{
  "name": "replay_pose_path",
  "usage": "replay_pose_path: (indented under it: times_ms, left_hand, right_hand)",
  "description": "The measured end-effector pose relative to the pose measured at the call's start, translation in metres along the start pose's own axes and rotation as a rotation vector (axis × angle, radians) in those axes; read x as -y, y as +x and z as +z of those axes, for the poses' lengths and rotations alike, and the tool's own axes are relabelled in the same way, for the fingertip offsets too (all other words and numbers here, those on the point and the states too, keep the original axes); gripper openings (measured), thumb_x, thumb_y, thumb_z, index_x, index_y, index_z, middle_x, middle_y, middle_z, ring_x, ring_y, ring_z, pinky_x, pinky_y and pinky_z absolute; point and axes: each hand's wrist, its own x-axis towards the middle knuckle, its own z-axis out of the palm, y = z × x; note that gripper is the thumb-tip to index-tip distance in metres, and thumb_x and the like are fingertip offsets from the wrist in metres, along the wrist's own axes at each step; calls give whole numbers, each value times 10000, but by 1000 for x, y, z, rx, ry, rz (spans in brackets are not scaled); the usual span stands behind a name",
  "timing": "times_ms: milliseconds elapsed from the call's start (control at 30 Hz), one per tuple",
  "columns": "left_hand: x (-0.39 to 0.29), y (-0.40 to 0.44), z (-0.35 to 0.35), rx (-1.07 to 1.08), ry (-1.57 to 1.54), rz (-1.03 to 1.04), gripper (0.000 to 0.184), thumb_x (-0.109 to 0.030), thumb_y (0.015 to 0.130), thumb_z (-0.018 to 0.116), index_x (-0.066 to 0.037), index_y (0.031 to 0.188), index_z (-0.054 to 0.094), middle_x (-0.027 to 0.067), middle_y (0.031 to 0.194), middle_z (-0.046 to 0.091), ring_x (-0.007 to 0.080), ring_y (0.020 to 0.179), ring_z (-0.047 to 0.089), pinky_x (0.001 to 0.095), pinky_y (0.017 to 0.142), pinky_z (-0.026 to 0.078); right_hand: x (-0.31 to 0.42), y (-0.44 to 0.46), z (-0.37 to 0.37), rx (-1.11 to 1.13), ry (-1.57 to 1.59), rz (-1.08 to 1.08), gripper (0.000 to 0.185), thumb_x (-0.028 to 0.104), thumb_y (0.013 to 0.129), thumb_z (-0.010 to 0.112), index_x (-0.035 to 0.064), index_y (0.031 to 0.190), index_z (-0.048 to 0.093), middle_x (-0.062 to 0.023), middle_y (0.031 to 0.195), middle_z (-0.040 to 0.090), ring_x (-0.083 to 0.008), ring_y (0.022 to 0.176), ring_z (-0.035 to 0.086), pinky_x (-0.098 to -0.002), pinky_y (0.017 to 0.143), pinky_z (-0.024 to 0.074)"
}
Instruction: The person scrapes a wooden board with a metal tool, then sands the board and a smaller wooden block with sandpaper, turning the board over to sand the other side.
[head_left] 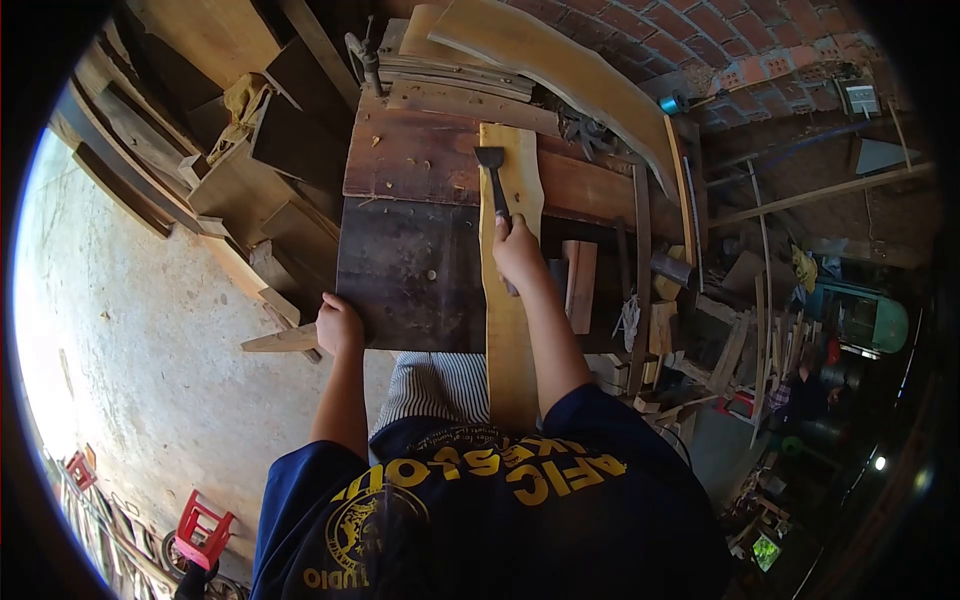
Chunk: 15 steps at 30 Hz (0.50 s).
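Observation:
My right hand (518,256) is closed around the handle of a scraper (490,157) with a wide, flat dark blade. The blade is over the far end of a long pale plank (513,305), near its left edge. This plank runs from the bench back toward my body. At the left edge of a dark board (410,272), my left hand (339,324) is closed. A pointed strip of wood (279,341) juts out to the left beside it; whether the fingers grip the strip or the board's edge is hidden.
Reddish boards (410,150) with scattered shavings form the far bench surface. A metal clamp (369,68) stands at its back left. A short wood block (579,285) lies right of the plank. Boards lean at left, a wide slab (570,75) lies behind, and a red stool (203,528) is on the floor.

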Motion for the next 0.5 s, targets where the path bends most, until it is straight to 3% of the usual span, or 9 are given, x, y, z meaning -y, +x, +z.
replay_pose_path:
  times_ms: [233, 333, 500]
  left_hand:
    - [0, 0, -2, -5, 3, -10, 591, -431, 949, 263, -21, 907, 686, 213, 878, 666, 403, 847, 635, 500, 742, 493]
    - [-3, 2, -2, 11, -8, -9, 601, -434, 949, 259, -11, 905, 684, 216, 881, 666, 406, 849, 634, 504, 746, 492]
    - [-1, -4, -5, 5, -9, 2, 592, -436, 947, 258, -36, 916, 692, 212, 869, 668, 408, 841, 634, 506, 741, 492]
  right_hand:
    - [4, -14, -3, 14, -10, 44, 351, 331, 971, 357, 3, 1068, 438, -206, 701, 620, -301, 491, 617, -411, 428, 476]
    - [-10, -1, 12, -72, -45, -77, 351, 328, 969, 359, 1, 1069, 440, -212, 714, 624, -307, 504, 623, -409, 439, 482]
    - [-4, 7, 11, -53, 12, -20, 354, 341, 971, 362, 14, 1082, 439, -189, 676, 606, -293, 477, 603, -401, 432, 477]
